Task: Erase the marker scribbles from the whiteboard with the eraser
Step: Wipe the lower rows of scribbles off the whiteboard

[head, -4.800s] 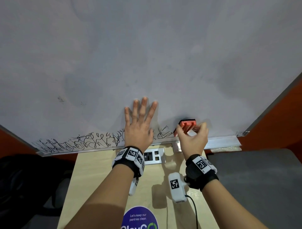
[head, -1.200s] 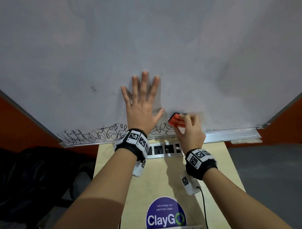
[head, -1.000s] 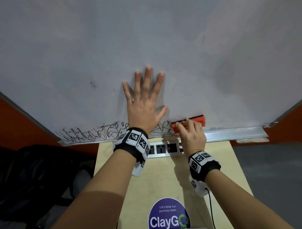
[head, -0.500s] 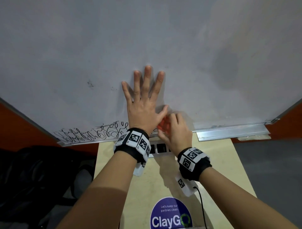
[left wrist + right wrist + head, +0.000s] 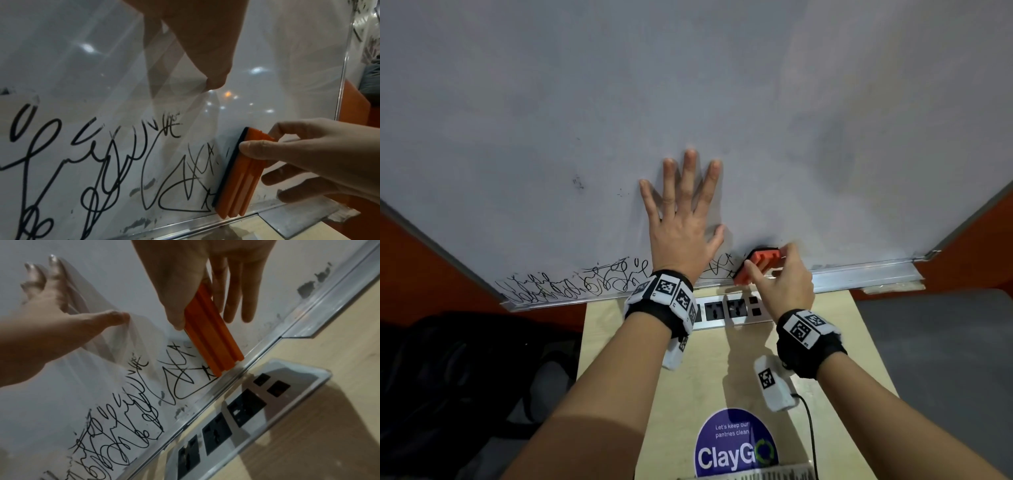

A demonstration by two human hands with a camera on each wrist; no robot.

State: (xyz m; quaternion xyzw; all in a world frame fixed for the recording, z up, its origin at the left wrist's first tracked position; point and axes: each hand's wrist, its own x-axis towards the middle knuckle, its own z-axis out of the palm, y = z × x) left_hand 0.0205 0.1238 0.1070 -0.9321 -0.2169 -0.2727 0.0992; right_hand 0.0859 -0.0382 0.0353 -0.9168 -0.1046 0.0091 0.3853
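1. The wiping step is in hand. The right hand (image 5: 782,284) pinches the orange eraser (image 5: 239,175) by its long sides, thumb on one side and fingers on the other, with the dark felt face pressed flat on the whiteboard (image 5: 688,85).
2. The eraser stands on end at the board's bottom edge, its lower end touching the metal frame (image 5: 230,373). Just past the thumb side of the grip lies the nearest of the scribbles (image 5: 185,183), touching the felt edge.
3. The left hand (image 5: 681,226) lies flat on the board with straight, spread fingers and holds nothing. It rests above the scribbles, beside the eraser on the thumb side.
4. My reading: the board on the finger side of the grip looks cleared, bar faint smudges, and a long band of ink remains on the thumb side. The next move calls for a firm sweep that way along the bottom edge, felt kept flat. The left hand's wrist covers part of the band and will probably need to shift.
5. Count: one eraser, one whiteboard, two hands, one unbroken band of scribbles. Below the grip, one power strip (image 5: 726,310) sits set into one table (image 5: 835,346), and one round sticker (image 5: 736,445) is stuck on it.
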